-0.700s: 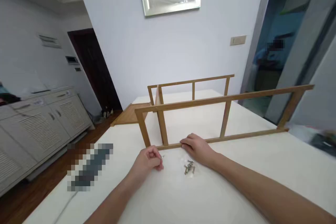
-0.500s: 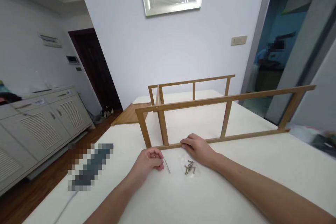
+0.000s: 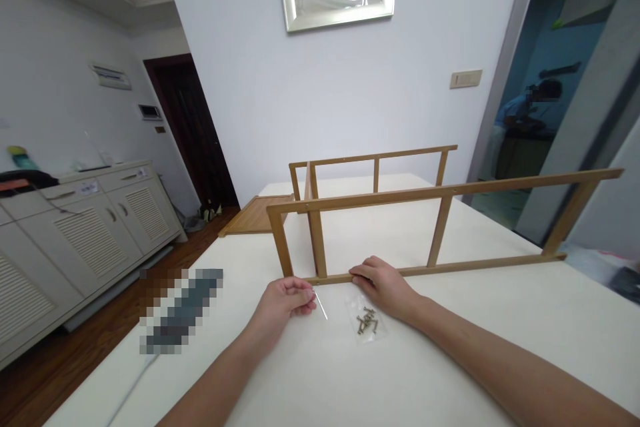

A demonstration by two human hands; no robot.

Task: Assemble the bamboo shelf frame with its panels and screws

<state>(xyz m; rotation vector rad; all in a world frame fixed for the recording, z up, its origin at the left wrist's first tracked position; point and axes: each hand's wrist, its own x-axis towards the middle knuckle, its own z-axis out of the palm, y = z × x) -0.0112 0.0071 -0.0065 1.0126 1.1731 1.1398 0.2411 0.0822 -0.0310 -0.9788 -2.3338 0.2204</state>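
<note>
My left hand [image 3: 287, 307] is closed, pinching a thin metal hex key [image 3: 321, 305] by the bottom rail of a wooden frame [image 3: 380, 199]. The key's long arm slants down toward me; its short end is hidden at my fingertips. My right hand [image 3: 383, 285] is closed over the same bottom rail, a little to the right. The frame stands on its long edge, with a second similar frame [image 3: 375, 159] behind it and a board [image 3: 306, 227] between them at the left end. Just in front of my right hand lie several screws [image 3: 367, 321] on a clear plastic bag [image 3: 383, 333].
A wooden panel [image 3: 257, 215] lies on the white table [image 3: 310, 373] at the far left. Nearer on the left is a blurred-out dark object [image 3: 183, 313] with a white cable [image 3: 130, 387]. A person [image 3: 525, 107] is beyond the doorway at right.
The view has shifted slightly, moving the scene to the right. The hex key's long arm has swung up a little in my left hand. My right hand stays on the rail.
</note>
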